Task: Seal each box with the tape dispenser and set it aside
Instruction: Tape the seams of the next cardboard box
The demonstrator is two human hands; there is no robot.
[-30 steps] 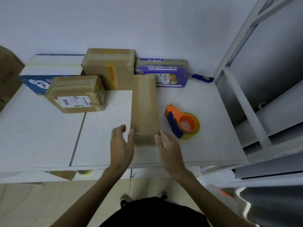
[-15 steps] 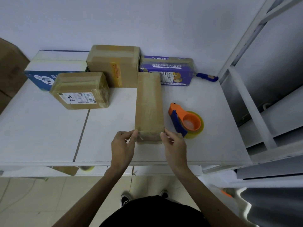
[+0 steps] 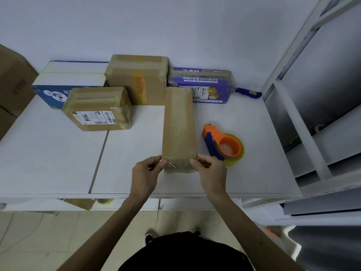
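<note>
A long narrow cardboard box (image 3: 179, 126) lies lengthwise on the white table (image 3: 48, 153), its near end toward me. My left hand (image 3: 146, 173) pinches the near left corner of this box with curled fingers. My right hand (image 3: 210, 170) grips the near right corner the same way. An orange and blue tape dispenser (image 3: 222, 145) with a yellowish roll lies on the table just right of the box, close to my right hand.
At the back stand a taped brown box (image 3: 136, 79), a purple printed box (image 3: 203, 85) and a white and blue box (image 3: 64, 83). A labelled brown box (image 3: 97, 108) sits left of centre. A blue-handled tool (image 3: 248, 92) lies by the white shelf frame (image 3: 293, 106).
Both hands went from open beside the box's near end to pinching its two near corners. The view also shifted slightly.
</note>
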